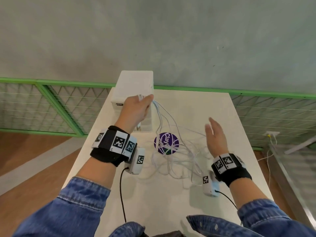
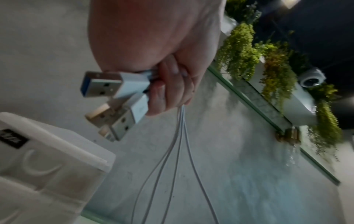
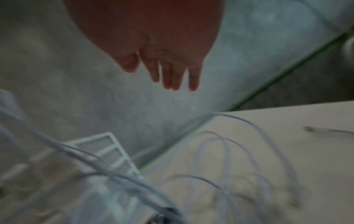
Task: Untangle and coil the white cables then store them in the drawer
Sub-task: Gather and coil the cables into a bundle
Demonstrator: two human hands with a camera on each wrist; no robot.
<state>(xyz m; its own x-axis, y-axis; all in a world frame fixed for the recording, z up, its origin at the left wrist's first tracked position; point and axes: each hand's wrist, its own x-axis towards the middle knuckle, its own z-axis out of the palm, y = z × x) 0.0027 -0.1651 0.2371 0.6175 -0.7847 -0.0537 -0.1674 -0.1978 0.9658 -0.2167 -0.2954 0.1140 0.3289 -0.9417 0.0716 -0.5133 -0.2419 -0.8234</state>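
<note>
The left hand (image 1: 136,110) is raised in front of the drawer unit (image 1: 135,93), which stands at the far edge of the desk (image 1: 205,106). Its fingers (image 2: 166,91) are curled round the ends of several cables (image 1: 172,151). In the left wrist view, USB plugs (image 2: 113,97) are seen sticking out of the fist on the drawer-unit side, bunched together and pointing slightly apart, and thin white strands are seen hanging down from the underside of the fist. How many plugs are held cannot be told exactly; at least three are visible.

From the fist, the cables are led down and toward the person, across a round purple sticker (image 1: 166,142) on the desk just in front of the drawer unit. Nearer the person than the sticker, the rest of the cables are left lying on the desk in a loose tangle of overlapping loops.

The right hand (image 1: 216,135) is held above the desk to the right of the drawer unit, over the right side of the tangle. Its fingers (image 3: 172,75) are kept straight and slightly spread, and nothing is held in it. The right wrist view is blurred, but looped cables are made out on the desk below the hand, with the drawer unit's stacked fronts to their left.

Black bands with printed markers are worn on both wrists, and denim sleeves (image 1: 77,202) are seen on both forearms.
</note>
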